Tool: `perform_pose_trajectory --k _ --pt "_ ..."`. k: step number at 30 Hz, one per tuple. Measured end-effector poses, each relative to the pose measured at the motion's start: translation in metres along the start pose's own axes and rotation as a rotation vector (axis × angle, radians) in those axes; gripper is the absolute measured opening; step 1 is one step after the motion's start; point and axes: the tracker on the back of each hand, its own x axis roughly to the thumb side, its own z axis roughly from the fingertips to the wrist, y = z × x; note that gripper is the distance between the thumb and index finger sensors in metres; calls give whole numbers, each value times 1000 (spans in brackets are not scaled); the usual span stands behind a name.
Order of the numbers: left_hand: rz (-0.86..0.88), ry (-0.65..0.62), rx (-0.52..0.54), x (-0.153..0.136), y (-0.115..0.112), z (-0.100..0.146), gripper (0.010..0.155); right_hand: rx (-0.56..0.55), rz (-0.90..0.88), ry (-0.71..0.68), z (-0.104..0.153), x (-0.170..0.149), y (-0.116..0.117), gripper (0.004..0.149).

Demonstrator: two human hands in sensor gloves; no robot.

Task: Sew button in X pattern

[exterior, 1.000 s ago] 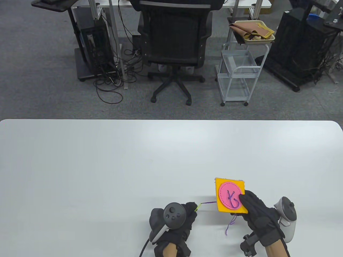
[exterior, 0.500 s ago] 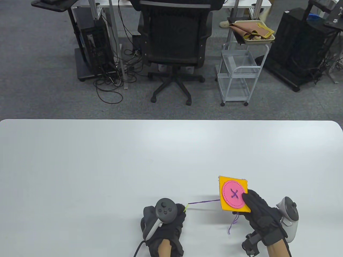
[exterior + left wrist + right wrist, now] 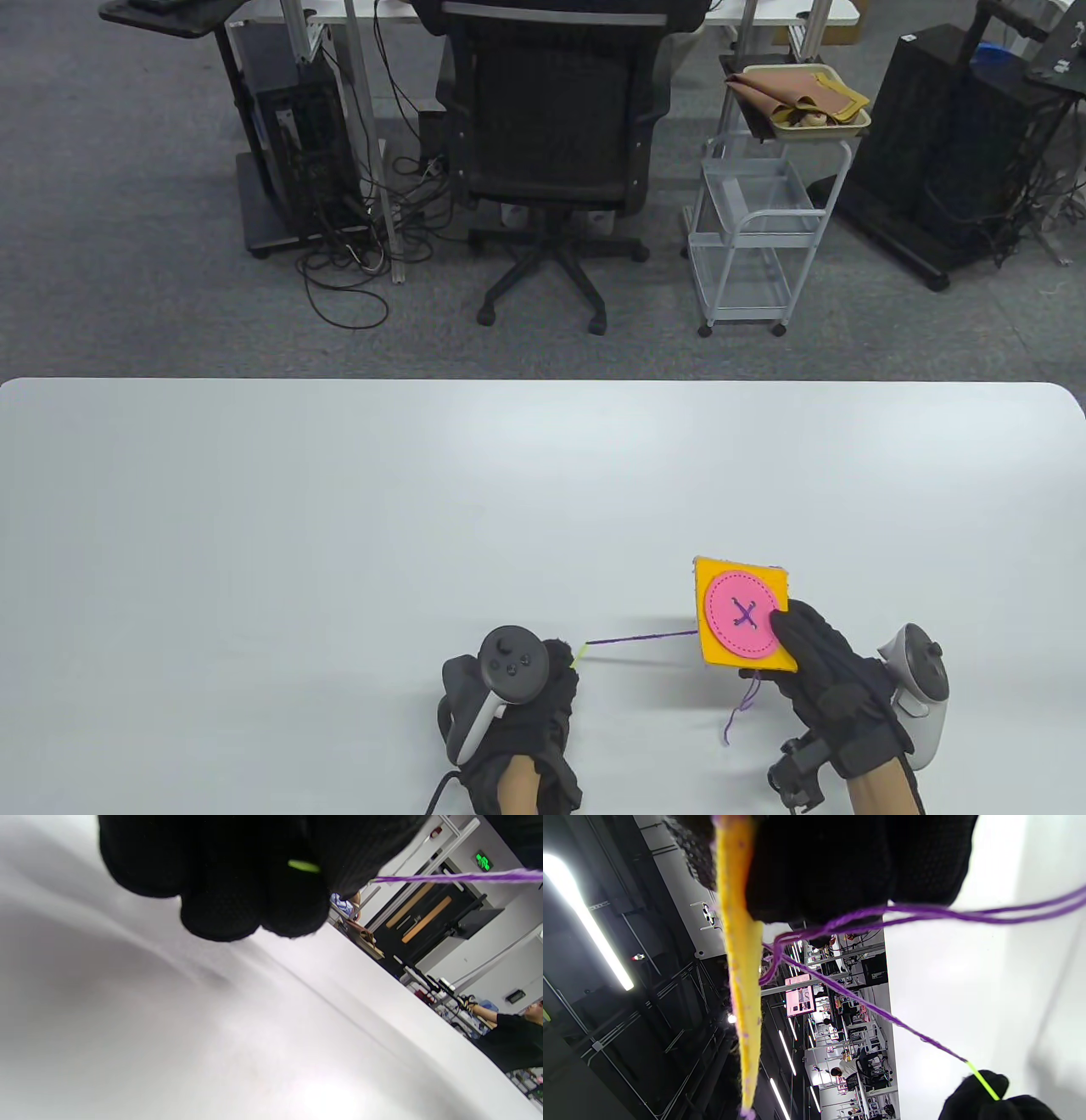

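1. Table view: the right hand (image 3: 827, 679) grips the yellow felt square (image 3: 742, 615) by its near corner, above the white table (image 3: 339, 509). The pink button (image 3: 742, 613) shows a purple X. The left hand (image 3: 517, 705) is clenched, pinching the green needle (image 3: 579, 655); the purple thread (image 3: 640, 637) runs taut to the square. An office chair (image 3: 551, 127) stands behind.
2. Left wrist view: closed fingers (image 3: 220, 899) hold the needle.
3. Right wrist view: fingers (image 3: 840, 866) clamp the square edge-on.

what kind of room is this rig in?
Likely an office or lab workspace: grey carpet, a black mesh office chair, a black computer tower with tangled cables, and a white wire trolley beyond the white table.
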Motion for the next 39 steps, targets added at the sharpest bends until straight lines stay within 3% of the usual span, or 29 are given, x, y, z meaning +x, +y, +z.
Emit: perform_pose_trajectory --k 3,9,14,21,29,39 --pt "75 -12 16 1 2 2 47 2 52 -21 0 2 3 44" --pt "448 -172 28 10 5 8 45 54 143 -60 0 3 14 43" --pt "670 -301 -81 21 -1 8 44 103 172 -65 -2 -1 23 44" --pt "729 -382 -151 35 -10 10 44 154 232 -70 -3 -4 32 44" --pt "871 -425 -285 38 -15 9 44 105 350 -79 -1 -5 36 44" --pt "903 -422 -295 38 -16 11 49 62 427 -59 -2 -9 36 44"
